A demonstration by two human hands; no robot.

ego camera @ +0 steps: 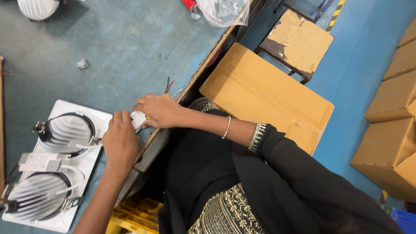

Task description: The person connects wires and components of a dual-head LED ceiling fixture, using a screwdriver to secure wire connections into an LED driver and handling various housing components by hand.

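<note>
Head view: both hands are meeting at the counter [130, 47] edge. The left hand [120, 141] and the right hand [159, 110] are together pinching a small white connector piece [138, 119], fingers closed narrowly around it; a bit of yellow is showing just beside it. The piece is sitting just beside a white twin-lamp fixture [58, 164], whose two ribbed round housings are lying face down with a white driver box [40, 161] between them. Red and black wires [168, 85] are lying near the right hand. A cardboard box [264, 95] is standing on the blue floor [359, 65] beside the person.
</note>
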